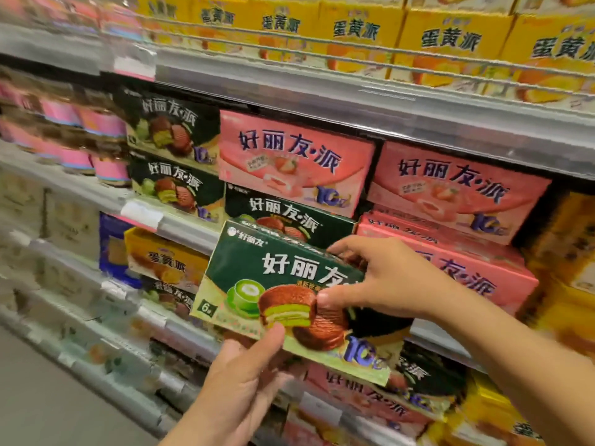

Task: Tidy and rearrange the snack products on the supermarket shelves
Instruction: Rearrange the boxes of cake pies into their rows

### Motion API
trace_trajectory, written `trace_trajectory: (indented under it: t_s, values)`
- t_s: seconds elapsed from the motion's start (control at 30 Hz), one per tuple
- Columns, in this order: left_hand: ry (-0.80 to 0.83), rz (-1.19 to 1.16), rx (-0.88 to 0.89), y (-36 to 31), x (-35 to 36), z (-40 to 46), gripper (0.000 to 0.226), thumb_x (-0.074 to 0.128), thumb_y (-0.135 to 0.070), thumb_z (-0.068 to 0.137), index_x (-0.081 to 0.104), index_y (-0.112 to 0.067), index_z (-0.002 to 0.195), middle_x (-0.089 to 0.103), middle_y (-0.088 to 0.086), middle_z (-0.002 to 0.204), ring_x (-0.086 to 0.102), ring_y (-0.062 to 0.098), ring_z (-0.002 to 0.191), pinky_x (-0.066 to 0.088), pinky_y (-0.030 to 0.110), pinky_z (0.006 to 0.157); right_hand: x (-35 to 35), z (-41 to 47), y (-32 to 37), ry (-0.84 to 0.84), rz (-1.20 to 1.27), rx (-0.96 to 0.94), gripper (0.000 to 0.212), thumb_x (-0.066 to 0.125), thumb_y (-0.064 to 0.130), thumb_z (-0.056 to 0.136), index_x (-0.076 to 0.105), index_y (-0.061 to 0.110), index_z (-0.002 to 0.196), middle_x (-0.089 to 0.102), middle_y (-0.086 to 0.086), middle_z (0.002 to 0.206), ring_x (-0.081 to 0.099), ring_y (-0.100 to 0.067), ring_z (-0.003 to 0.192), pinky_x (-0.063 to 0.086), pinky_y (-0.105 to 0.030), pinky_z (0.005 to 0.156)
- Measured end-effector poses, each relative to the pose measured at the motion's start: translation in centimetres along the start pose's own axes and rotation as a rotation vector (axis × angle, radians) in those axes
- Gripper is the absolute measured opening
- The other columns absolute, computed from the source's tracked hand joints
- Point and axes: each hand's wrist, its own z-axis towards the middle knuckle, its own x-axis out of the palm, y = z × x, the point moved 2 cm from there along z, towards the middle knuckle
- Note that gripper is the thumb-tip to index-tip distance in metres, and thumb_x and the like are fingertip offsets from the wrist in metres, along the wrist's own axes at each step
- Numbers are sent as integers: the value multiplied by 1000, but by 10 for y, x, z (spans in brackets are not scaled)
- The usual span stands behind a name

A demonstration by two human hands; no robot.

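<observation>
A dark green matcha pie box [254, 278] is held out in front of the middle shelf, tilted. My left hand [244, 371] grips its bottom edge from below, thumb on the front face. My right hand [380, 278] grips its right end, fingers over the top edge and thumb on the front. Behind it another green box [283, 214] stands on the shelf under a pink strawberry pie box [296, 159]. More pink boxes [457, 185] are stacked to the right, and two green boxes [170, 156] to the left.
Yellow egg-yolk pie boxes [354, 37] fill the top shelf behind a wire rail. Pink round packs [80, 140] sit at far left. Lower shelves hold a yellow box [164, 259], a blue box [111, 246], and further green and pink boxes [386, 400]. The grey shelf edge [180, 226] carries price tags.
</observation>
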Motion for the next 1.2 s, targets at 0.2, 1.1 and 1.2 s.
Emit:
trace_trajectory:
  t_s: [0.2, 1.1, 1.2]
  values:
    - [52, -4, -66, -64, -47, 44, 62, 88, -19, 66, 62, 2, 118, 67, 27, 115, 66, 38, 109, 53, 54, 89, 14, 60, 56, 34, -114, 68, 104, 45, 96, 45, 47, 39, 132, 60, 16, 119, 60, -7, 103, 51, -31, 85]
    - [211, -72, -281, -96, -88, 80, 63, 68, 5, 69, 59, -25, 124, 66, 26, 118, 66, 46, 103, 56, 55, 73, -64, 103, 26, -565, -182, 410, 85, 74, 77, 39, 60, 22, 103, 71, 6, 79, 67, -12, 73, 57, -39, 74]
    - [208, -70, -282, -94, -90, 80, 66, 68, 4, 69, 57, -25, 127, 65, 26, 120, 64, 47, 106, 55, 58, 76, -58, 91, 21, -693, -126, 376, 82, 75, 75, 39, 63, 24, 103, 68, 11, 76, 64, -4, 69, 55, -28, 67]
